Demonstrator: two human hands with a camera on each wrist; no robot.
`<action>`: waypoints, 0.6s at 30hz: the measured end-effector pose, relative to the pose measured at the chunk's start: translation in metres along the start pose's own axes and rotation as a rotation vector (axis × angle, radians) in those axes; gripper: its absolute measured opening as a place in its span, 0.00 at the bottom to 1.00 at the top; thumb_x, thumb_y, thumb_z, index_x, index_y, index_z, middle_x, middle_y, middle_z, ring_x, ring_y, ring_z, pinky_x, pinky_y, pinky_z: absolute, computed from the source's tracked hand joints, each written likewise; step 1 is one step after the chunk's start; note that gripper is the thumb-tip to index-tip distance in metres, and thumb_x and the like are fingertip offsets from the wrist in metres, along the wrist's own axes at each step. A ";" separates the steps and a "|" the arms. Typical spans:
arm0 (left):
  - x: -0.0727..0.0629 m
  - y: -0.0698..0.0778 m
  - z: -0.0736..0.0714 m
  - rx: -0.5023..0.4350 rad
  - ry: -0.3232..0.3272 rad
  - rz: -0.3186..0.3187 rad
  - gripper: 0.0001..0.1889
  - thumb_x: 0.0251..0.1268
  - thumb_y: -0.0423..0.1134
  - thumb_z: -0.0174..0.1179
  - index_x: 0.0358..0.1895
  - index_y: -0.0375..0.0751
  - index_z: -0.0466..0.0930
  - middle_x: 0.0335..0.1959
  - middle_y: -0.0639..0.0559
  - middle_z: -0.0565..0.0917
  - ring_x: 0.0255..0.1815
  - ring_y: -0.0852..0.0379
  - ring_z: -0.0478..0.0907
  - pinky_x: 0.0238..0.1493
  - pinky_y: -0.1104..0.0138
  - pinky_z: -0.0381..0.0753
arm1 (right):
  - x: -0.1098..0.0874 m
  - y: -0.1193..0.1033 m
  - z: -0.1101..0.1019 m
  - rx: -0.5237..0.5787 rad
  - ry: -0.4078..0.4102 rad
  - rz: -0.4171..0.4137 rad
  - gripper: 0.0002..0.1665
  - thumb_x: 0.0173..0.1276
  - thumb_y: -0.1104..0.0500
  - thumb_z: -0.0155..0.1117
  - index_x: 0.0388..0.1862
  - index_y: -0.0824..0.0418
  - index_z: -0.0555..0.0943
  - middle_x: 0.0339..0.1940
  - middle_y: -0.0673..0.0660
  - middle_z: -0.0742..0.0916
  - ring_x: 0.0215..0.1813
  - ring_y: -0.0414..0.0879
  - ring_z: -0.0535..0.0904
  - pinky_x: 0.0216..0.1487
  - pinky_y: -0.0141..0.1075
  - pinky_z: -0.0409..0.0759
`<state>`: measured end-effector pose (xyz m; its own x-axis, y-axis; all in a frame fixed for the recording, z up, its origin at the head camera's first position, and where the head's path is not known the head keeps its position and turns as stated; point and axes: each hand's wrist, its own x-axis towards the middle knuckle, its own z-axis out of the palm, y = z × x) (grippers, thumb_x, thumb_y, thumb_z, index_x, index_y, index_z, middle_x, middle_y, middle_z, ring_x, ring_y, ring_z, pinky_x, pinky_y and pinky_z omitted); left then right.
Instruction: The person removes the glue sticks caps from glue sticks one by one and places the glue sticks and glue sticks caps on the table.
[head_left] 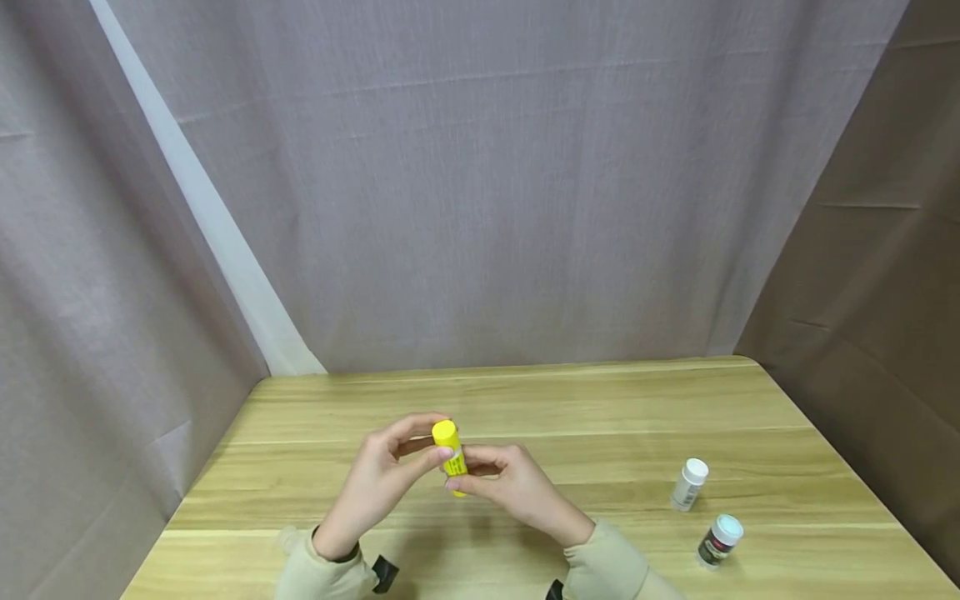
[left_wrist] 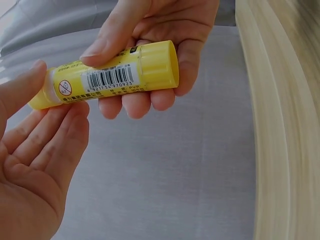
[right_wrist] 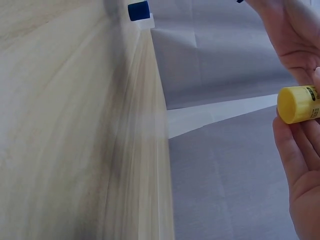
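A yellow glue stick [head_left: 454,462] with a barcode label is held above the table between both hands. My left hand [head_left: 393,475] pinches its upper end between thumb and fingers; a pale band shows beside the thumb. Lower down, the right hand [head_left: 517,487] grips the barrel. In the left wrist view the left hand [left_wrist: 37,170] has the capped end of the glue stick [left_wrist: 110,75], and the fingers of the right hand [left_wrist: 165,30] wrap the body, leaving the ridged base sticking out. The right wrist view shows the round base of the glue stick [right_wrist: 295,104] pointing toward the table.
On the right of the wooden table [head_left: 585,408] stand a small white-capped bottle [head_left: 689,483] and a dark-labelled jar [head_left: 720,540] with a white lid. Grey curtains [head_left: 487,208] enclose the back and sides. A dark blue cylindrical piece [right_wrist: 139,11] shows in the right wrist view.
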<state>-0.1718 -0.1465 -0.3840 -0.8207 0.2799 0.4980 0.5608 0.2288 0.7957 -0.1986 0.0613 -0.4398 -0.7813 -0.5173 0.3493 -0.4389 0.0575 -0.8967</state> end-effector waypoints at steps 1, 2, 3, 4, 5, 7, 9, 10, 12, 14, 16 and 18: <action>0.000 0.000 0.000 0.002 0.004 0.002 0.17 0.62 0.34 0.71 0.55 0.40 0.83 0.51 0.50 0.87 0.50 0.53 0.85 0.53 0.62 0.84 | 0.000 0.000 0.000 0.001 0.001 0.003 0.20 0.66 0.56 0.74 0.56 0.58 0.86 0.48 0.53 0.90 0.46 0.44 0.87 0.48 0.36 0.86; 0.000 0.001 0.000 0.002 0.007 0.002 0.17 0.62 0.34 0.71 0.55 0.40 0.83 0.51 0.50 0.87 0.50 0.53 0.85 0.53 0.62 0.84 | 0.000 -0.001 0.000 0.004 0.002 0.005 0.20 0.66 0.56 0.73 0.56 0.58 0.86 0.48 0.53 0.90 0.46 0.44 0.87 0.48 0.36 0.86; 0.000 0.001 0.000 0.004 0.010 0.003 0.17 0.62 0.34 0.71 0.55 0.40 0.83 0.51 0.50 0.87 0.50 0.53 0.85 0.53 0.62 0.84 | 0.000 -0.001 0.000 0.003 0.003 0.006 0.20 0.66 0.56 0.74 0.56 0.57 0.86 0.48 0.52 0.90 0.46 0.44 0.87 0.48 0.36 0.86; 0.000 0.001 0.000 0.005 0.012 0.004 0.17 0.62 0.34 0.71 0.55 0.40 0.83 0.50 0.50 0.87 0.50 0.53 0.85 0.53 0.61 0.84 | 0.000 -0.001 0.000 0.001 0.005 0.005 0.20 0.66 0.56 0.74 0.56 0.57 0.86 0.48 0.52 0.90 0.46 0.44 0.87 0.47 0.36 0.86; 0.000 0.002 0.000 0.007 0.015 0.006 0.17 0.62 0.34 0.71 0.55 0.40 0.83 0.50 0.50 0.87 0.50 0.53 0.85 0.53 0.61 0.84 | 0.000 -0.001 0.000 0.001 0.006 0.003 0.20 0.66 0.56 0.74 0.56 0.57 0.86 0.48 0.52 0.90 0.46 0.44 0.87 0.47 0.36 0.86; 0.000 0.002 0.001 0.011 0.020 0.006 0.17 0.62 0.35 0.71 0.54 0.40 0.83 0.50 0.50 0.87 0.50 0.53 0.85 0.53 0.61 0.84 | 0.000 -0.001 0.000 0.003 0.008 -0.002 0.20 0.65 0.56 0.74 0.56 0.58 0.86 0.48 0.53 0.90 0.46 0.44 0.87 0.47 0.37 0.86; 0.000 0.002 0.001 0.015 0.022 0.000 0.17 0.62 0.36 0.71 0.54 0.41 0.84 0.50 0.51 0.87 0.50 0.53 0.85 0.53 0.62 0.84 | 0.000 -0.001 0.000 0.012 0.004 -0.005 0.20 0.65 0.57 0.74 0.56 0.58 0.86 0.49 0.54 0.90 0.46 0.44 0.87 0.48 0.37 0.86; 0.000 0.002 0.002 0.015 0.023 -0.002 0.17 0.62 0.36 0.71 0.54 0.41 0.84 0.51 0.51 0.87 0.50 0.53 0.85 0.53 0.62 0.84 | 0.000 -0.002 0.001 0.017 0.002 -0.005 0.21 0.66 0.57 0.73 0.57 0.58 0.86 0.49 0.54 0.90 0.46 0.45 0.87 0.48 0.37 0.86; -0.001 0.003 0.002 0.017 0.026 -0.007 0.17 0.62 0.37 0.71 0.54 0.42 0.84 0.51 0.51 0.87 0.50 0.54 0.85 0.53 0.62 0.84 | -0.001 -0.002 0.001 0.026 0.000 -0.005 0.21 0.66 0.57 0.73 0.58 0.58 0.85 0.51 0.54 0.89 0.47 0.45 0.87 0.49 0.38 0.86; -0.001 0.004 0.002 0.022 0.030 -0.007 0.17 0.62 0.37 0.72 0.54 0.42 0.84 0.51 0.52 0.87 0.50 0.54 0.85 0.53 0.62 0.84 | -0.001 -0.002 0.001 0.032 -0.001 -0.005 0.22 0.66 0.57 0.73 0.58 0.58 0.85 0.52 0.54 0.89 0.47 0.45 0.87 0.49 0.38 0.86; -0.001 0.004 0.002 0.026 0.034 0.000 0.17 0.62 0.37 0.72 0.53 0.42 0.84 0.51 0.52 0.87 0.50 0.54 0.85 0.53 0.62 0.84 | -0.001 -0.003 0.001 0.031 0.001 -0.009 0.22 0.66 0.56 0.73 0.59 0.57 0.85 0.53 0.53 0.89 0.48 0.45 0.87 0.49 0.38 0.86; -0.001 0.005 0.002 0.030 0.038 0.007 0.16 0.62 0.37 0.72 0.53 0.43 0.84 0.51 0.52 0.87 0.50 0.54 0.85 0.53 0.62 0.84 | -0.001 -0.003 0.001 0.032 0.002 -0.015 0.22 0.66 0.57 0.73 0.59 0.58 0.85 0.52 0.54 0.89 0.48 0.45 0.87 0.49 0.38 0.86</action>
<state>-0.1683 -0.1436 -0.3814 -0.8203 0.2463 0.5162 0.5687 0.2551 0.7820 -0.1962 0.0608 -0.4380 -0.7758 -0.5161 0.3631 -0.4359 0.0222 -0.8997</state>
